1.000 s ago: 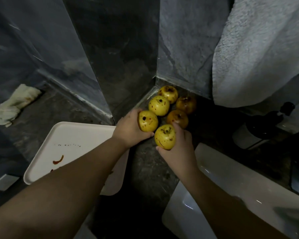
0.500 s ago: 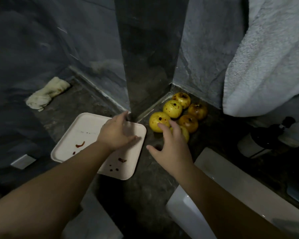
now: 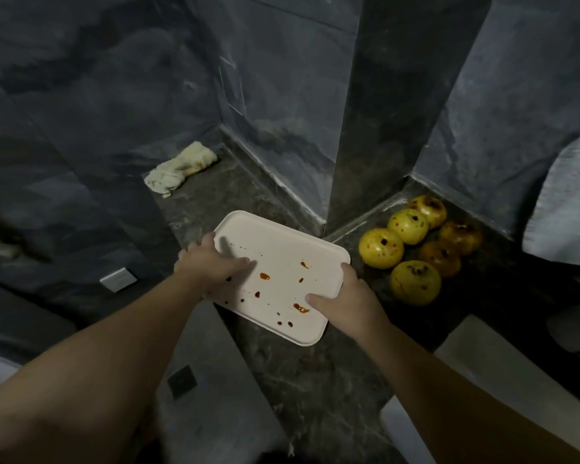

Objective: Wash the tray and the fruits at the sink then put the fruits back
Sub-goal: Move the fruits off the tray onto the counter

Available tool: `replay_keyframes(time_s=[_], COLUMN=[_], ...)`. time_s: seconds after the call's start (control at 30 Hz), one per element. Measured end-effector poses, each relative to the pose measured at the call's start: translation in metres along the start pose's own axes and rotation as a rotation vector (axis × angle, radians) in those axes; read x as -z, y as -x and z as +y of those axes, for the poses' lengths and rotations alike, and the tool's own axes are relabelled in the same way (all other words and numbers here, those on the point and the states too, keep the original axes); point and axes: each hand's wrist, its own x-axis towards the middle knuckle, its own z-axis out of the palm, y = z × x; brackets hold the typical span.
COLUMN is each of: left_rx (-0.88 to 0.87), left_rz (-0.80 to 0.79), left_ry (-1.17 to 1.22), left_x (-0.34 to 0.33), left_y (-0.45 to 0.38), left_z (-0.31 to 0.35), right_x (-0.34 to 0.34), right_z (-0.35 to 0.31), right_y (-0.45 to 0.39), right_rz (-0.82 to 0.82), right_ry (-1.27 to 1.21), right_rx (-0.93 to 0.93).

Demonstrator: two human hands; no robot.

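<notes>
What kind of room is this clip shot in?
Probably a bathroom or washroom: a white sink set in a dark marble counter, stone-tiled walls, and a grey towel hanging at right.

A dark, marbled stone worktop (image 3: pixel 302 373) runs along the grey walls and wraps round a square pillar. Lying directly on it: a white rectangular tray (image 3: pixel 283 259), spotted with reddish-brown stains and overhanging the front edge at its left side; a group of five blemished fruits (image 3: pixel 416 249), three yellow and two orange-brown, packed touching one another in the corner to the right of the pillar; and a crumpled off-white cloth (image 3: pixel 180 169), stained, against the wall at the far left.
</notes>
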Motion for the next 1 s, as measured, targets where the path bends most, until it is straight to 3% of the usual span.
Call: replay_keyframes(time_s=[0.2, 0.63, 0.83, 1.0], left_rx=[-0.002, 0.113, 0.193, 0.097], left_rz=[0.07, 0.0, 0.032, -0.038], left_ry=[0.086, 0.168, 0.196, 0.317], left_x=[-0.006, 0.001, 0.001, 0.001], left_y=[0.003, -0.006, 0.05, 0.118], left_z=[0.0, -0.006, -0.016, -0.003], right_x=[-0.007, -0.012, 0.01, 0.047], right_z=[-0.004, -0.011, -0.008, 0.027], right_y=[-0.001, -0.009, 0.019, 0.079], right_rz=[0.033, 0.034, 0.068, 0.148], right_ry=[-0.338, -0.332, -0.306, -0.329], right_rx=[-0.11, -0.182, -0.102, -0.118])
